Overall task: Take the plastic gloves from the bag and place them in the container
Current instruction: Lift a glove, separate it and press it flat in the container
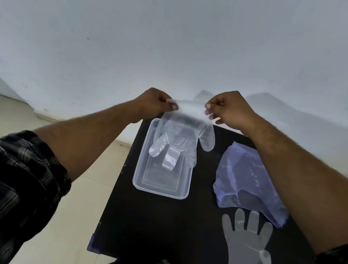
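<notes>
A clear plastic glove [181,136] hangs fingers down above the far end of a clear rectangular container [138,185] on the black table. My left hand [153,104] pinches the left corner of its cuff and my right hand [230,111] pinches the right corner, stretching the cuff between them. A second clear glove [245,251] lies flat on the table at the near right, fingers pointing away from me. Just beyond it lies a bluish translucent bag [249,179], crumpled, its opening toward me.
The small black table [153,230] stands before a white wall [183,31], with beige floor tiles [2,113] to the left. My plaid sleeves [2,185] frame both sides, and plaid cloth shows at the table's near edge.
</notes>
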